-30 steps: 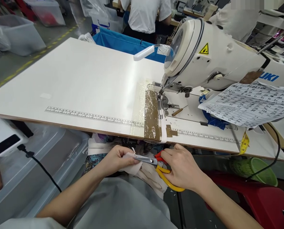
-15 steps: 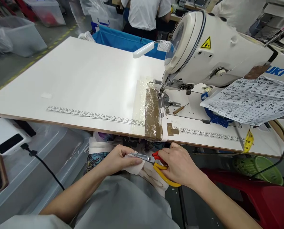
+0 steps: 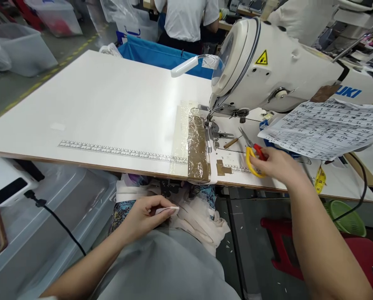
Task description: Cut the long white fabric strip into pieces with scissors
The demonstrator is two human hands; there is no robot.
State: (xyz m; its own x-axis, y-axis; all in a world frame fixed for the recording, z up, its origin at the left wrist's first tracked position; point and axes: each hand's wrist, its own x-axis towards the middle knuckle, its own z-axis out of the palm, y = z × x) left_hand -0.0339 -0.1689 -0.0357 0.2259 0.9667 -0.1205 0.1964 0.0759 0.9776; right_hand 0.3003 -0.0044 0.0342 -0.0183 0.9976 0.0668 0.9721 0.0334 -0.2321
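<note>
Over the lap, my left hand pinches the end of a white fabric strip between thumb and fingers. More cream-white fabric lies bunched on the lap below the table edge. My right hand is over the right part of the sewing table and grips scissors by their red and yellow handles. The blades point away toward the sewing machine. A wooden-handled awl lies on the machine bed, just left of the scissors.
The white tabletop has a printed ruler along its front edge. Handwritten sheets hang from the machine, and a yellow tape measure hangs at the right. A red stool and a green basket stand below. Clear bins are at left.
My right hand has carried the scissors from the fabric on the lap up and right, over the table. My left hand has shifted slightly left and down, still pinching the strip.
</note>
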